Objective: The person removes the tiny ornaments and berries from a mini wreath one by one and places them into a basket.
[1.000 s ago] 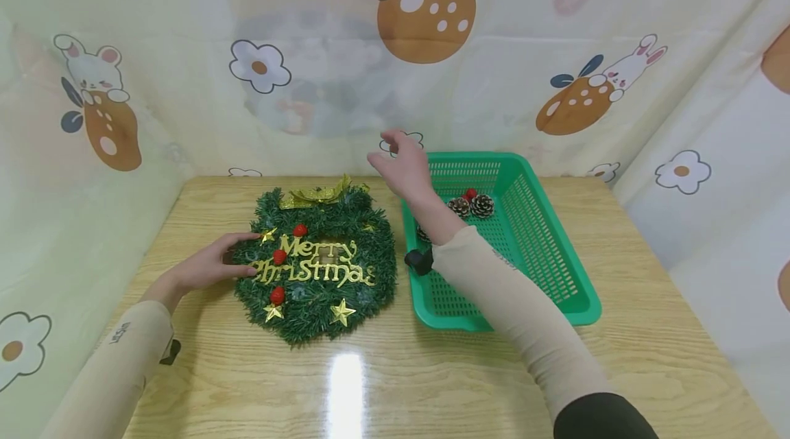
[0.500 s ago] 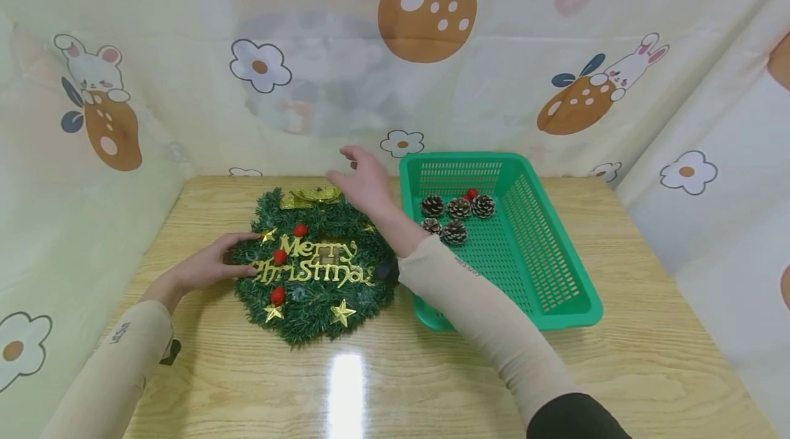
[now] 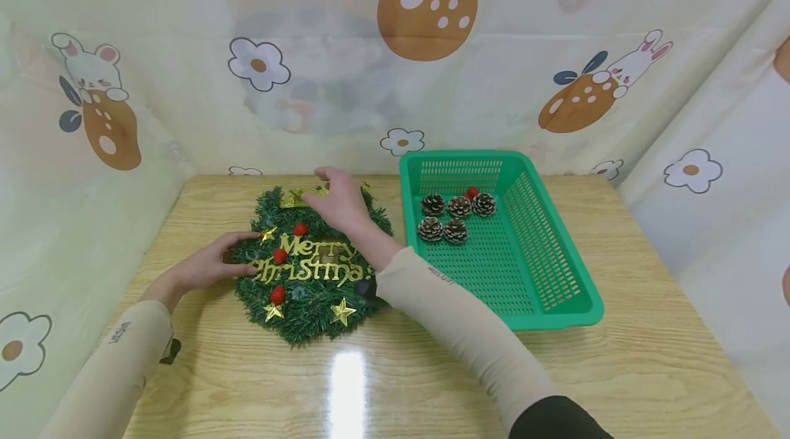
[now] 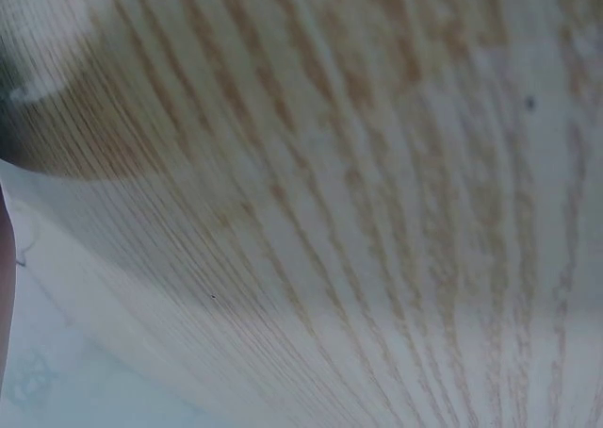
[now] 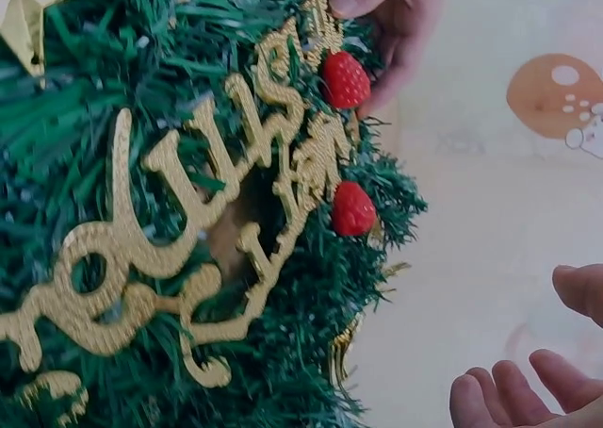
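A green Christmas wreath (image 3: 315, 319) lies on the table, decorated with gold "Merry Christmas" lettering (image 3: 308, 267), gold stars and red berries. My left hand (image 3: 216, 263) holds its left edge; in the right wrist view the thumb lies on top by the lettering and the other fingers curl round the side. My right hand (image 3: 342, 206) is over the wreath's upper part, beside the gold bow (image 3: 293, 199), which it partly hides. Its thumb and fingers (image 5: 513, 395) are spread apart, with nothing between them. In the left wrist view little but blurred wood grain shows.
To the wreath's right stands a green plastic basket (image 3: 558, 288) with several pine cones (image 3: 455, 230) and red berries (image 3: 472, 192) inside. The wooden table (image 3: 247, 384) ends at a patterned cloth (image 3: 321, 82) behind and at the sides.
My right hand has come left and down from the basket's back left corner to the top of the wreath, uncovering the pine cones. The left hand and wreath stay in place.
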The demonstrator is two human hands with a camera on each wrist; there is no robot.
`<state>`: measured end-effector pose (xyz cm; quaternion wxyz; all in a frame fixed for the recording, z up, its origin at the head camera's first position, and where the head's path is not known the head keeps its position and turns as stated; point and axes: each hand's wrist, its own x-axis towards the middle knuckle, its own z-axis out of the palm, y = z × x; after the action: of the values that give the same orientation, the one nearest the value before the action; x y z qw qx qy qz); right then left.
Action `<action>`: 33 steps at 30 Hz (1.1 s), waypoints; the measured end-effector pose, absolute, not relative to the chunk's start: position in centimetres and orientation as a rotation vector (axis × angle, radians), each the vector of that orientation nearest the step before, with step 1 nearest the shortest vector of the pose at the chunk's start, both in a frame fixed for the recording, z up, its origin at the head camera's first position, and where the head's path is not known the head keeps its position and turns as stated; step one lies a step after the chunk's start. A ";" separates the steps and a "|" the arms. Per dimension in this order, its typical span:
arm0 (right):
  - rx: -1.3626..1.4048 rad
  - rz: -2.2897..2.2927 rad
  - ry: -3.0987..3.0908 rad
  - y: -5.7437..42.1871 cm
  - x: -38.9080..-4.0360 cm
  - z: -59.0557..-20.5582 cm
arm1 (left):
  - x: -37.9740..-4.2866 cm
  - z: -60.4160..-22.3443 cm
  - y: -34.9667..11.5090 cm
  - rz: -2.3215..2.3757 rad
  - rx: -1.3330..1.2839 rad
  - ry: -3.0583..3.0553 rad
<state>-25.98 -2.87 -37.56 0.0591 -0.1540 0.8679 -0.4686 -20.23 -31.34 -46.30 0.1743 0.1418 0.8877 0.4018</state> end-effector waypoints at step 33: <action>-0.504 -1.095 2.709 -6.3 -24.5 -41.4 | -20.0 -45.9 -31.2 1.160 0.389 2.497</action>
<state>-24.52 -6.27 -41.37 0.0878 -0.1694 0.9101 -0.3679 -20.03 -31.20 -45.95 0.1796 0.1377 0.8833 0.4106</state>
